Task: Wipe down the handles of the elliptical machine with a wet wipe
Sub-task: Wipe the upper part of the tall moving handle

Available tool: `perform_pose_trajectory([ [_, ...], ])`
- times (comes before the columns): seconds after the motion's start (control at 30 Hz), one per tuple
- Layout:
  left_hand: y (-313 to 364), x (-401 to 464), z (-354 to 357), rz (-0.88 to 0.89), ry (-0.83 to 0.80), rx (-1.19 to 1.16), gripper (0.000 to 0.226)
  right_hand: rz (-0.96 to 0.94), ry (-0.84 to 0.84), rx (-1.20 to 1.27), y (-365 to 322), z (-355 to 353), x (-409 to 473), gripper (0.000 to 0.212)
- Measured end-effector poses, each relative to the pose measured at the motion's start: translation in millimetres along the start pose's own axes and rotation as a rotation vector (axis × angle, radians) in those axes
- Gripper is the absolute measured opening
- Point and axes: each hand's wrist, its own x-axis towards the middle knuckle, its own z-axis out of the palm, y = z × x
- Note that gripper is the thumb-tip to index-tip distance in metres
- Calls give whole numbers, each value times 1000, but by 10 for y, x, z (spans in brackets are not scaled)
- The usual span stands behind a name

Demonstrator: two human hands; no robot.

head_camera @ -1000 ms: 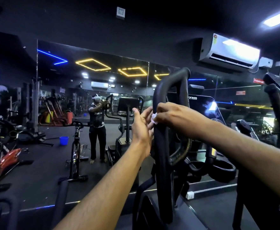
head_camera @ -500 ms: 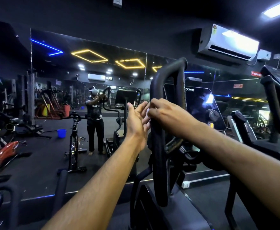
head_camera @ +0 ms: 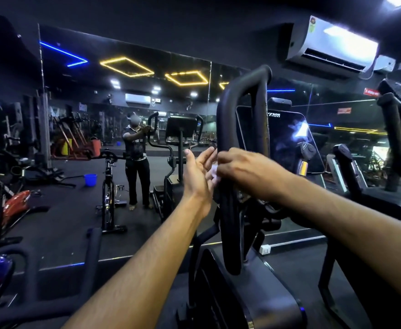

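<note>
Both my forearms extend forward and converge at chest height. My left hand (head_camera: 198, 173) is upright, palm facing right, fingers straight and slightly spread. My right hand (head_camera: 244, 170) is knuckles-up, its grip curled closed.

two bare forearms, left hand (head_camera: 198, 176) and right hand (head_camera: 247, 169) ungloved, no sleeves

A dim commercial gym with mirrored walls.

Spin bikes (head_camera: 109, 186) stand at 9 o'clock, an elliptical machine (head_camera: 240, 186) rises at 12 o'clock, a wall mirror (head_camera: 123, 115) reflects racks of equipment and neon ceiling lights (head_camera: 126, 66), and an air conditioner (head_camera: 332, 48) hangs at 2 o'clock.
</note>
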Motion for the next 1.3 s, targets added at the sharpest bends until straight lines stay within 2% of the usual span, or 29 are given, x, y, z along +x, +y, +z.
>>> perform_pose_trajectory([
  [0.07, -11, -6, 10, -8, 7, 2, 82, 66, 86, 79, 23, -10, 56, 5],
  [0.13, -17, -19, 36, -17, -9, 6, 82, 100, 89, 68, -92, 57, 109, 11],
  [0.2, -30, -10, 38, -23, -22, 12, 82, 45, 36, 46, -212, 151, 69, 16],
  [0.3, -31, -11, 3, -17, -19, -11, 81, 10, -17, 106, -167, 141, -63, 12],
  [0.43, -32, -30, -50, -10, -9, -32, 81, 65, 105, 188, -121, 160, -42, 13],
  [0.53, -79, -42, -37, -26, -3, -38, 81, 27, 83, 158, -245, 257, -79, 19],
  [0.6, -91, -73, -12, -35, -12, -68, 82, -10, 64, 183, -204, 231, -202, 12],
  [0.7, -114, -83, -23, -35, 18, -78, 82, 46, 191, 278, -112, 206, -297, 1],
  [0.77, -136, -117, 1, -49, 22, -65, 80, 63, 239, 285, -211, 262, -276, 4],
  [0.9, -248, -137, 15, -69, 16, -56, 82, -27, 178, 306, -264, 306, -393, 12],
  [1.07, -289, -169, -13, -72, 62, -111, 79, 76, 245, 394, -195, 323, -398, 4],
  [1.13, -304, -186, 2, -57, 38, -85, 77, 49, 241, 416, -296, 413, -405, 2],
  [1.23, -315, -133, 6, 13, 24, -53, 77, 72, 186, 516, -177, 392, -527, 8],
  [1.3, -264, -75, 24, 74, 38, -24, 77, 201, 288, 591, -6, 296, -569, 16],
])
